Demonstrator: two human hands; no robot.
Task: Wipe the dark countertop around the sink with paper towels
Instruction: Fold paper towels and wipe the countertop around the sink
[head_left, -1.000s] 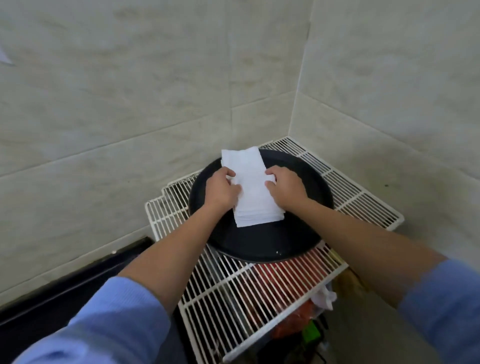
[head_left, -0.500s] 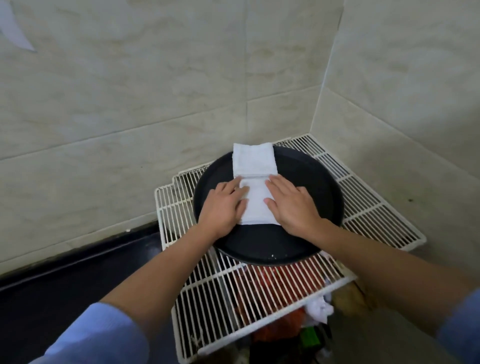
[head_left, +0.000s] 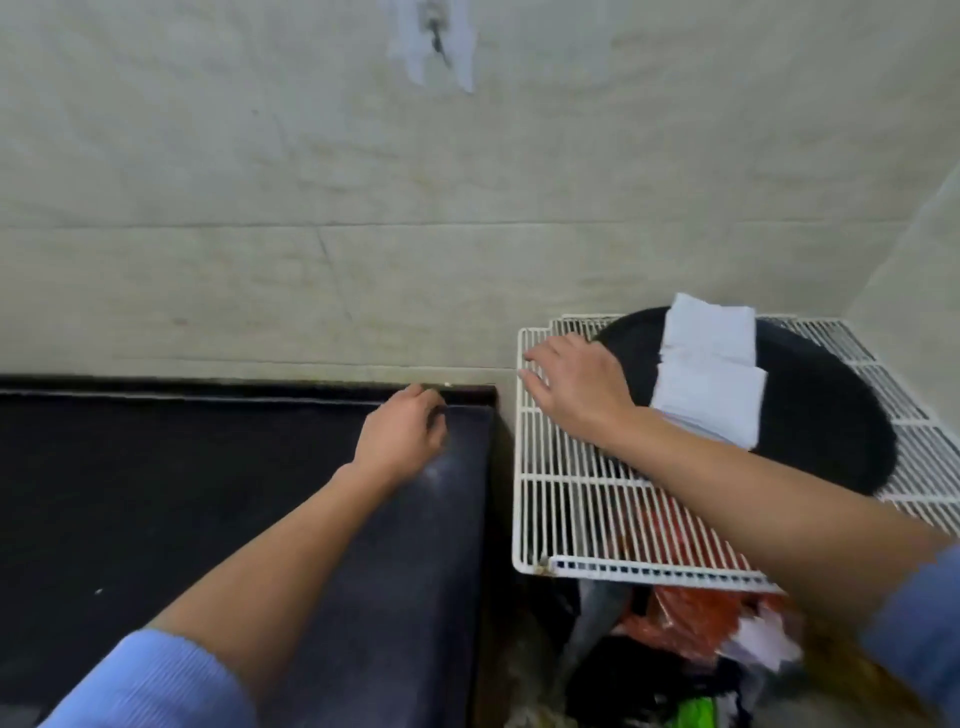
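Half a second earlier both hands lay pressed on the paper towels (head_left: 709, 379) in the black pan (head_left: 821, 415); now both have left the stack, and the view has swung left, so the dark countertop (head_left: 182, 493) fills the lower left. The left hand (head_left: 400, 436) has moved over the countertop's back right corner, its fingers loosely curled with the tips at the raised back edge by the tiled wall (head_left: 311, 208), and nothing can be seen in its grasp. The right hand (head_left: 576, 389) has shifted to the back left corner of the white wire rack (head_left: 571, 499), just beside the pan's rim, with its fingers spread apart and flat, gripping nothing. The paper towels stay where they were, in the pan on the rack, well apart from the countertop. They are a white stack lying in two stepped layers, one part reaching up over the pan's far rim and a second part lapped over it nearer the person, its near end partly hidden behind the right forearm. The countertop looks glossy and dark, with a pale smear near the left wrist and a small white speck nearer the front. Blue sleeves (head_left: 150, 680) are pushed up both forearms.
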